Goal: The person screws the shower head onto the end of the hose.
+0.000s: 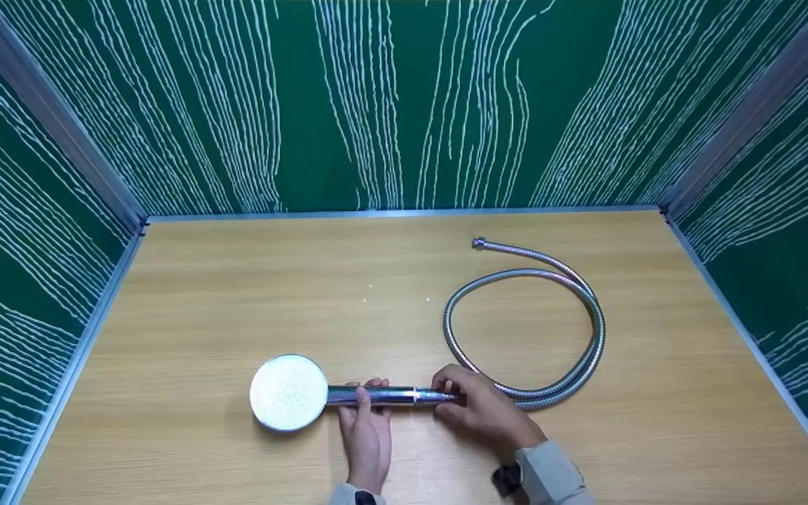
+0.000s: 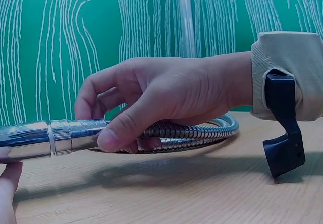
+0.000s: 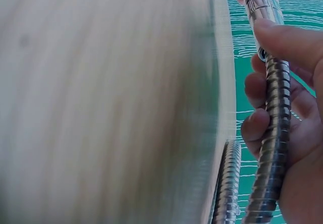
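A chrome shower head (image 1: pixel 288 393) lies with its round white face up at the front of the table. My left hand (image 1: pixel 367 445) holds its handle (image 1: pixel 398 396) from below, thumb across the top. At the handle's right end, my right hand (image 1: pixel 481 410) pinches the smooth metal hose nut (image 2: pixel 83 133) between thumb and fingers. From that nut the ribbed metal shower hose (image 3: pixel 276 128) runs back under the right palm, as the right wrist view shows. The hose continues in a loop on the table, its other end nut (image 1: pixel 478 243) lying toward the back.
The wooden table (image 1: pixel 236 280) has a metal-edged border, with green, white-streaked panels (image 1: pixel 299 105) rising at the back and both sides. A few tiny white specks (image 1: pixel 370 286) lie mid-table. A black wrist mount (image 2: pixel 282 118) hangs below the right sleeve.
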A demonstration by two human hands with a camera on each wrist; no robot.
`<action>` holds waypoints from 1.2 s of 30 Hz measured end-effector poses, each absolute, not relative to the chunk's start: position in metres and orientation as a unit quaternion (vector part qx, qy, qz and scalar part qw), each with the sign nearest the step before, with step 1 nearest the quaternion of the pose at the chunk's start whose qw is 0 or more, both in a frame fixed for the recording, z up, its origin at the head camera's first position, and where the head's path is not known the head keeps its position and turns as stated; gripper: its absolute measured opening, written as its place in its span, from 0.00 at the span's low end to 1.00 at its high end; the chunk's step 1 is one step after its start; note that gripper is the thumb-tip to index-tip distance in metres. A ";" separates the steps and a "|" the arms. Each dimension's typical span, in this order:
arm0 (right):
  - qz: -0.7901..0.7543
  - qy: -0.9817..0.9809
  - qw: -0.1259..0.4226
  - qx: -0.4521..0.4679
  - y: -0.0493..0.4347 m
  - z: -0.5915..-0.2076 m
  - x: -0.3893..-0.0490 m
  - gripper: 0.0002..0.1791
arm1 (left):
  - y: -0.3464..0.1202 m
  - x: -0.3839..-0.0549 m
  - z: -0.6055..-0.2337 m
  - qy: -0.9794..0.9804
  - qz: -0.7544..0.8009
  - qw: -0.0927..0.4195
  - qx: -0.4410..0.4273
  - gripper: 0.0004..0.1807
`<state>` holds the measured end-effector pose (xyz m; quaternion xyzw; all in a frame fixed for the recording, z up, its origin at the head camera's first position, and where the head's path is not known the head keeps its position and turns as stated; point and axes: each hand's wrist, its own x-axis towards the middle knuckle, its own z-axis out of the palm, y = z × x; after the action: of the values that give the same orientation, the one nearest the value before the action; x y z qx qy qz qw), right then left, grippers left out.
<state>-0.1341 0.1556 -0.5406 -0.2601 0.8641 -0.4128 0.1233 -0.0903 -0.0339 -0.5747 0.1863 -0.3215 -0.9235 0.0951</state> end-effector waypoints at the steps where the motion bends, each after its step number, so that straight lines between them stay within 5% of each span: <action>1: -0.414 0.863 0.123 -0.260 0.156 -0.541 -0.134 0.14 | -0.034 -0.091 -0.575 -0.321 -0.924 0.095 0.186 0.08; 23: -0.418 0.853 0.111 -0.293 0.157 -0.543 -0.135 0.08 | -0.035 -0.089 -0.575 -0.326 -0.922 0.092 0.186 0.10; 36: -0.421 0.858 0.122 -0.267 0.156 -0.543 -0.135 0.17 | -0.035 -0.090 -0.575 -0.320 -0.923 0.095 0.193 0.11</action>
<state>-0.1345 0.1561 -0.5432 -0.2674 0.8583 -0.4206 0.1224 -0.0897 -0.0347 -0.5745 0.1932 -0.3195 -0.9227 0.0954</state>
